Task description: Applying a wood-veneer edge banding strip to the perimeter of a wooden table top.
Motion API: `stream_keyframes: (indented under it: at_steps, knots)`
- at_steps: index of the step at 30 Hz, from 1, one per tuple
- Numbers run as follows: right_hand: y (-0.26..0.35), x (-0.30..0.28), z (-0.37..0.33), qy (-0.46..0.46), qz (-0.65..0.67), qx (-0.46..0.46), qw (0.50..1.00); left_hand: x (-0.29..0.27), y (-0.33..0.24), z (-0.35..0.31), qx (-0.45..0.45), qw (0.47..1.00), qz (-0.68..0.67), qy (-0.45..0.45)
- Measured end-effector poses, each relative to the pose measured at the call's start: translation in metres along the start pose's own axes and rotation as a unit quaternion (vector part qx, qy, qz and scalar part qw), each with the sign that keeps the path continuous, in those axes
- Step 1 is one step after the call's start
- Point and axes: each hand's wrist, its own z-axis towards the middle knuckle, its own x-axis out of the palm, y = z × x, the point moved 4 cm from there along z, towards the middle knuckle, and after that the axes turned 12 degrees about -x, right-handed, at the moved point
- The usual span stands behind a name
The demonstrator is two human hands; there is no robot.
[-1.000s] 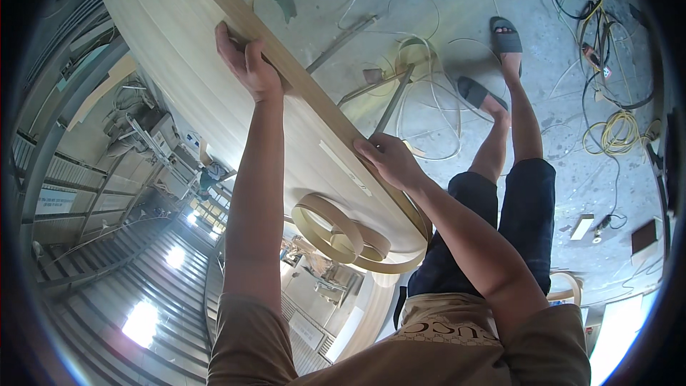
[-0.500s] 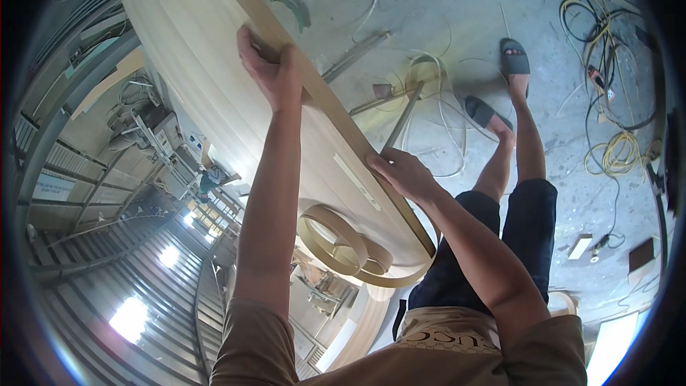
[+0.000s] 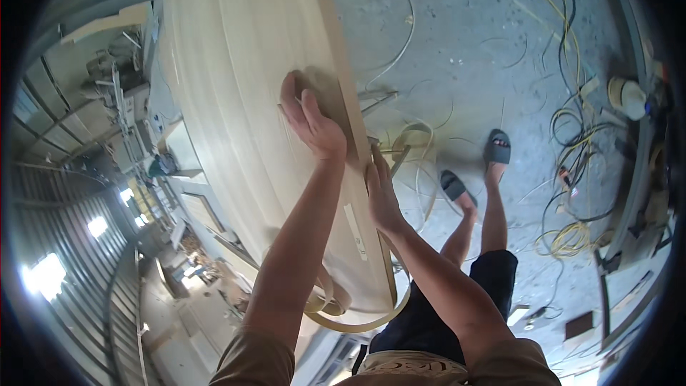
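Note:
A long pale wooden door panel (image 3: 236,50) lies flat in front of me, running away toward the far side. My left hand (image 3: 314,125) is over its face near the right edge, fingers loosely bent and apart, holding nothing; I cannot tell whether it touches the wood. Along the panel's right edge, my right hand (image 3: 384,193) lies with fingers stretched out against the side. A loop of thin wood-coloured edging strip (image 3: 357,327) curves round the near end, partly hidden by my left arm. A narrow pale strip (image 3: 355,232) sits on the face near the edge.
Metal support legs (image 3: 379,101) stick out from under the panel on the right. Cables and a yellow coiled cord (image 3: 568,241) lie on the concrete floor (image 3: 471,64). My feet in dark sandals (image 3: 498,146) stand right of the panel. A cluttered workshop extends left.
My left hand has left its grip on the panel's edge and is now over the face. My right hand has straightened its fingers along the edge. The view has shifted.

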Motion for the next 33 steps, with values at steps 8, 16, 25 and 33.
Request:
stream_keyframes:
  at_steps: [8, 16, 25, 33]
  knots:
    - [0.041, 0.004, 0.184, -0.064, 0.269, 0.076, 0.958, 0.002, -0.018, -0.007, 0.043, 0.991, 0.124, -0.026]
    - [0.060, 0.006, 0.360, -0.034, 0.207, 0.140, 0.968, 0.005, -0.020, -0.009, 0.030, 0.981, 0.189, 0.011]
    - [0.095, -0.006, 0.506, -0.061, 0.114, 0.129, 0.983, 0.005, -0.029, -0.010, 0.017, 0.975, 0.215, 0.053]
    - [0.061, 0.013, 0.424, -0.099, 0.217, 0.135, 0.962, 0.001, -0.025, -0.005, 0.036, 0.960, 0.270, 0.066]
